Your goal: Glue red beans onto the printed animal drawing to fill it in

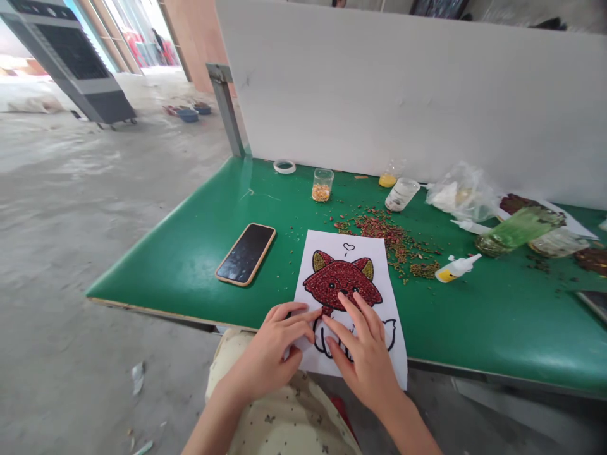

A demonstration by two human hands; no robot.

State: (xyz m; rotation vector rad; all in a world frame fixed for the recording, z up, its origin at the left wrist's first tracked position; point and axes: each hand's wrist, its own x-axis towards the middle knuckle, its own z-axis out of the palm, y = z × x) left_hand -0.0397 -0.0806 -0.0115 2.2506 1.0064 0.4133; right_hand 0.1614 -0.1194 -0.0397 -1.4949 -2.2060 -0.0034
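A white sheet (394, 363) with a fox drawing lies at the table's near edge. Small dark red beans cover the fox's head (332, 276), while greenish ones fill its ears. The body is bare outline apart from a little red patch below the chin. My left hand (275, 344) rests at the sheet's left side, its index finger stretched onto that patch. Over the drawing's body my right hand (364, 347) has its fingers spread, the index fingertip beside the same patch. Neither hand shows anything held. Part of the fox's body is hidden under my fingers.
Loose red and green beans (389, 235) lie scattered behind the sheet. A glue bottle (456, 268) is to the right, a phone (246, 254) to the left. Farther back are a corn-filled jar (322, 185), a tipped jar (402, 194), a plastic bag (465, 193) and a green-tinted jar (519, 229).
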